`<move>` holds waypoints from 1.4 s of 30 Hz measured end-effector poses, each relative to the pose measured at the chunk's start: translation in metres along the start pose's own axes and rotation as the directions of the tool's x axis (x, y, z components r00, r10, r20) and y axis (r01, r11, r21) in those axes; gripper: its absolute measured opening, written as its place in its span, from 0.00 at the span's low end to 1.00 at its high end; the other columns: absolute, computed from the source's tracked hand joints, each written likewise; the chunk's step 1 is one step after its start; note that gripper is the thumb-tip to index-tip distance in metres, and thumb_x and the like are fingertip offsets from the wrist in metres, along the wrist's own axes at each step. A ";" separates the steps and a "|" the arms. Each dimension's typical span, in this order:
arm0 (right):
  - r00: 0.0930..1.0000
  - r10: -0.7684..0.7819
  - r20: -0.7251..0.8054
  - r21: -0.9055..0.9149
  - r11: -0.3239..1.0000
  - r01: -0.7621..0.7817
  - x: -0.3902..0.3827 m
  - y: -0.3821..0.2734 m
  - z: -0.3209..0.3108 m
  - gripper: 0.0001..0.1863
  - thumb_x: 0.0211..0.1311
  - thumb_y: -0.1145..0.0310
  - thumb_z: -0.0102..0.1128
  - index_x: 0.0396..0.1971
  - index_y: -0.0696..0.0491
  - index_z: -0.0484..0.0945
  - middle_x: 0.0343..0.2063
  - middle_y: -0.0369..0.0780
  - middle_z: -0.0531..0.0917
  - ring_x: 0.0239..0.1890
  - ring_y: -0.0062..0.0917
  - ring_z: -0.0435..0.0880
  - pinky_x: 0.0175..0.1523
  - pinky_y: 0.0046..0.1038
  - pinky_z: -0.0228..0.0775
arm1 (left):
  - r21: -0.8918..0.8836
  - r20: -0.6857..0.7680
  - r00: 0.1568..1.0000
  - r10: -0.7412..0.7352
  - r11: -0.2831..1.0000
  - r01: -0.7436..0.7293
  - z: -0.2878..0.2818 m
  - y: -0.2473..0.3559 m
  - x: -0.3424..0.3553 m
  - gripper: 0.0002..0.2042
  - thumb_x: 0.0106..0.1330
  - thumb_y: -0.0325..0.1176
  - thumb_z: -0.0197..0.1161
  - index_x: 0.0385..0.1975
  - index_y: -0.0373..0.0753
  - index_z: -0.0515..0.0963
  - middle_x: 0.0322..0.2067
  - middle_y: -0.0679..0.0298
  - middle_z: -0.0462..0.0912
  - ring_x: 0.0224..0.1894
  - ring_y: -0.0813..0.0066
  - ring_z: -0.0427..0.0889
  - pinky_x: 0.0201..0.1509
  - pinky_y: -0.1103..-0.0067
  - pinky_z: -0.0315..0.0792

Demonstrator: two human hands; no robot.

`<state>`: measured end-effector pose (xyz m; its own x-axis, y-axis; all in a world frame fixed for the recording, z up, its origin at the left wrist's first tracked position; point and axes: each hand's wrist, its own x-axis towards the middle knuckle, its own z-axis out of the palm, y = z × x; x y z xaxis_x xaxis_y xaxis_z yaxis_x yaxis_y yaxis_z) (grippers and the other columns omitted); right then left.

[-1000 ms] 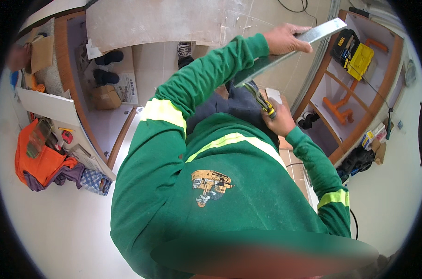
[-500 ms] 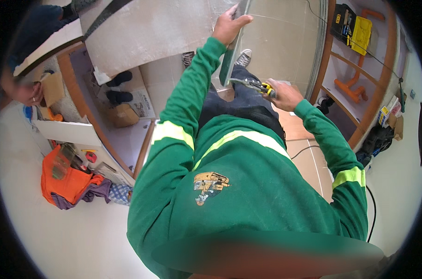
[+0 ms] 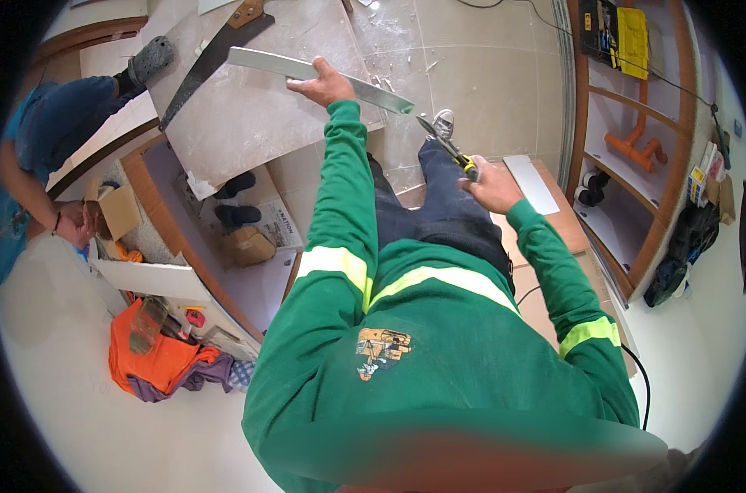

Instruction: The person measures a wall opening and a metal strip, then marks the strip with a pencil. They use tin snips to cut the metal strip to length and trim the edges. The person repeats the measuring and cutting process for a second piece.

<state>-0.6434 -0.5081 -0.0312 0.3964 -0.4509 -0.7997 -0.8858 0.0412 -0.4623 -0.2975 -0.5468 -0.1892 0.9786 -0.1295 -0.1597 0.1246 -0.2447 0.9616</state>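
My left hand [image 3: 323,84] grips a long, narrow, pale strip [image 3: 266,62] that looks like plasterboard, its near right end rough and greenish. The strip slants from upper left to lower right above a large dusty board. In my right hand [image 3: 494,187] is a pair of snips [image 3: 451,152] with yellow and black handles. The snips' blades point up and left toward the strip's greenish end, with a small gap between them and the strip. Both of my hands are closed round what they hold.
A handsaw [image 3: 212,66] lies on the dusty board [image 3: 282,115]. At the left, another person's hands [image 3: 75,223] are by an open cardboard box [image 3: 120,209]. Shelves [image 3: 636,107] on the right hold a toolbox [image 3: 615,37] and orange pipes [image 3: 636,152]. Debris dots the tiled floor.
The strip has swung from steep to nearly level, its far end going left. My left hand moved left and down with it. The snips have come away from the strip's end.
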 end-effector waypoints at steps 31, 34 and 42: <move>0.998 -0.019 0.059 0.036 0.999 0.016 0.126 0.048 0.033 0.35 0.64 0.61 0.70 0.67 0.61 0.71 0.54 0.61 0.84 0.61 0.54 0.82 0.66 0.43 0.71 | 0.797 0.090 0.877 0.472 0.495 -0.348 0.002 -0.058 0.022 0.35 0.74 0.46 0.59 0.76 0.33 0.64 0.71 0.46 0.61 0.74 0.46 0.60 0.80 0.51 0.49; 0.998 -0.013 0.067 0.044 0.999 0.010 0.127 0.040 0.029 0.36 0.63 0.60 0.70 0.67 0.62 0.70 0.53 0.61 0.84 0.60 0.53 0.82 0.66 0.43 0.71 | 0.781 0.095 0.889 0.447 0.520 -0.345 0.002 -0.057 0.020 0.34 0.74 0.46 0.59 0.76 0.34 0.64 0.71 0.46 0.61 0.73 0.46 0.60 0.80 0.51 0.48; 0.998 -0.015 0.062 0.067 0.998 0.011 0.130 0.033 0.028 0.37 0.62 0.59 0.69 0.67 0.63 0.70 0.54 0.63 0.83 0.60 0.54 0.82 0.66 0.44 0.71 | 0.765 0.087 0.900 0.426 0.551 -0.334 0.002 -0.050 0.019 0.34 0.74 0.45 0.58 0.76 0.36 0.63 0.71 0.46 0.61 0.74 0.46 0.60 0.81 0.51 0.47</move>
<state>-0.6144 -0.5401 -0.1608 0.4241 -0.3950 -0.8149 -0.8632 0.0958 -0.4957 -0.2854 -0.5389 -0.2411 0.9201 -0.3042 0.2468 -0.3837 -0.8264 0.4120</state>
